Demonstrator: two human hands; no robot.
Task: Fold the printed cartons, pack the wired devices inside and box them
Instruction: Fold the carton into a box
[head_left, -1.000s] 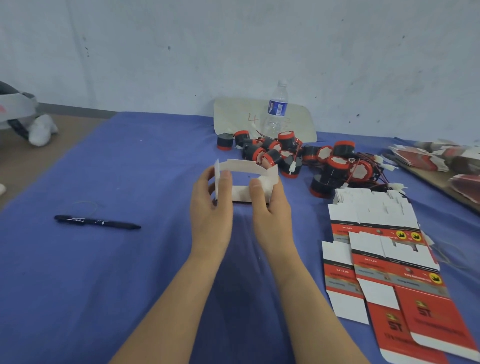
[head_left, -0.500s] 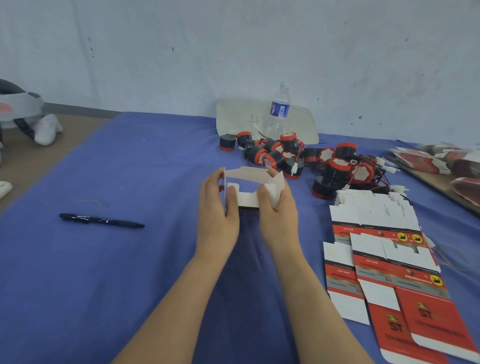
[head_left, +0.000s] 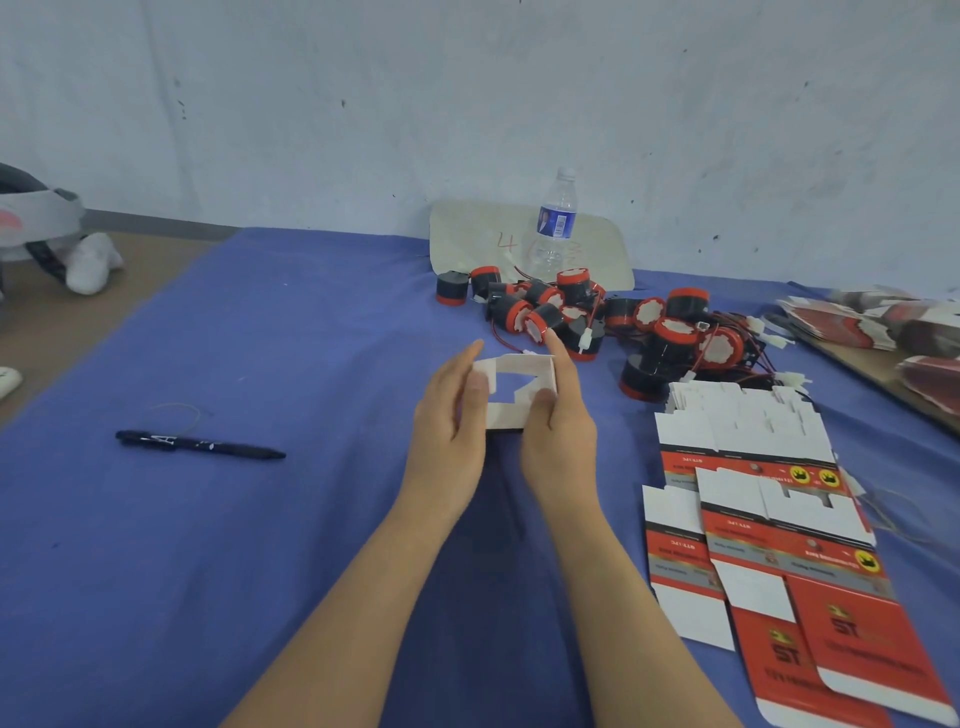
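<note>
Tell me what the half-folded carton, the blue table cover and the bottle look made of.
The carton: thin paperboard, matte white inside; holds sharp creases.
The table cover: likely cloth, matte; faint wrinkles.
The bottle: clear plastic, probably PET; see-through, glossy label.

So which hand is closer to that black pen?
Left. The left hand holds the left side of the carton, with the pen lying further left; the right hand holds its right side, farther off.

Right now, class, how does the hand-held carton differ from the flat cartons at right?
The held carton is opened up, white showing; the flat cartons lie unfolded, red print up. Left hand and right hand grip the held carton; the flat cartons lie untouched. Both show white card.
</note>
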